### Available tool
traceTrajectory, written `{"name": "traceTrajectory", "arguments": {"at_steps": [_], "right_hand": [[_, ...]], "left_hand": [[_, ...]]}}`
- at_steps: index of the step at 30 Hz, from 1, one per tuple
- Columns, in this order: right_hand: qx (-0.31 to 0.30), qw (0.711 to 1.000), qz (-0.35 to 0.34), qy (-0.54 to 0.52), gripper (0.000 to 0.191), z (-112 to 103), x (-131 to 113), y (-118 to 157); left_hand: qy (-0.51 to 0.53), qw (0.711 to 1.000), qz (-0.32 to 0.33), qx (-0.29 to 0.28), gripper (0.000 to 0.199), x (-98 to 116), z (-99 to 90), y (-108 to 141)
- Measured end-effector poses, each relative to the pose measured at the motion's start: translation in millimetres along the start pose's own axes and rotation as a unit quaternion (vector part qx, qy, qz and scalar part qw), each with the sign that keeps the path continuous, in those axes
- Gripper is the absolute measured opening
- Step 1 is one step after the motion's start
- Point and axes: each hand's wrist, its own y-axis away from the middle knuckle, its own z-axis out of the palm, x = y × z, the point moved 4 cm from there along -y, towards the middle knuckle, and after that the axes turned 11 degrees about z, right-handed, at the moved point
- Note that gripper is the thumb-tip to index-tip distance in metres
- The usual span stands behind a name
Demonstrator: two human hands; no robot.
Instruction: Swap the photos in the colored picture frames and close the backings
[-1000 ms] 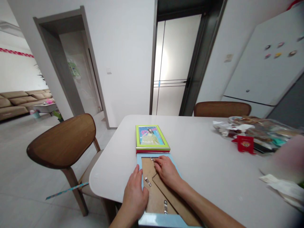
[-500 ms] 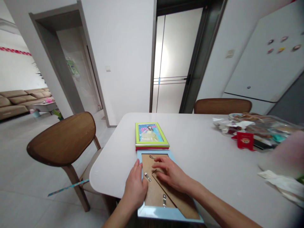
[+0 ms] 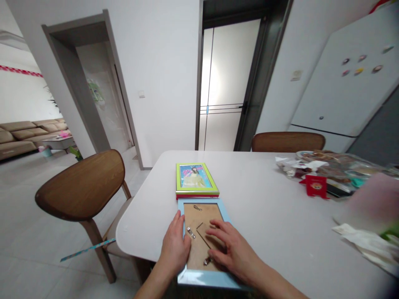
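Observation:
A light-blue photo frame [image 3: 202,277] lies face down on the table, its brown backing board [image 3: 192,255] upward. My left hand [image 3: 175,245] holds its left edge, thumb at the border of the board. Over the right side of the board, my right hand [image 3: 237,251] has its fingers spread; its thumb is at the lower metal clip [image 3: 207,261]. Another clip [image 3: 190,233] sits near the left edge, and a small metal piece [image 3: 197,208] near the top. The stand flap [image 3: 204,231] is partly hidden by my right hand.
Just beyond lies a green-bordered frame [image 3: 213,182] with a picture of a figure in a dress, stacked on something red. A red card [image 3: 316,186], plastic bags [image 3: 333,164] and white tissue [image 3: 358,241] lie on the right. A wooden chair [image 3: 84,182] stands at the left.
My right hand has moved down the board, its thumb now at the lower clip, which has turned from upright to slanted. The stand flap's lower part no longer shows. My left hand stays at the edge.

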Motion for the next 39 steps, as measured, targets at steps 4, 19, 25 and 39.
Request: {"name": "traceTrajectory", "arguments": {"at_steps": [4, 19, 25, 39], "right_hand": [[0.023, 0.997, 0.059, 0.037, 0.041, -0.2, 3.4, -4.7], [0.071, 0.996, 0.016, -0.059, 0.033, -31.3, -27.0, -10.0], [0.089, 0.977, 0.183, 0.063, 0.046, -24.6, 50.1, -19.3], [0.019, 0.89, 0.3, -0.344, 0.063, -31.5, 50.9, -8.4]], "left_hand": [[0.026, 1.0, -0.006, 0.01, 0.053, -4.9, 0.3, 0.1], [0.258, 0.953, -0.122, 0.098, 0.031, -10.7, -49.5, 1.8], [0.225, 0.945, -0.192, 0.14, 0.028, -69.1, -98.4, 22.4], [0.025, 0.989, -0.067, 0.13, 0.038, -14.0, -75.2, 15.3]]}}
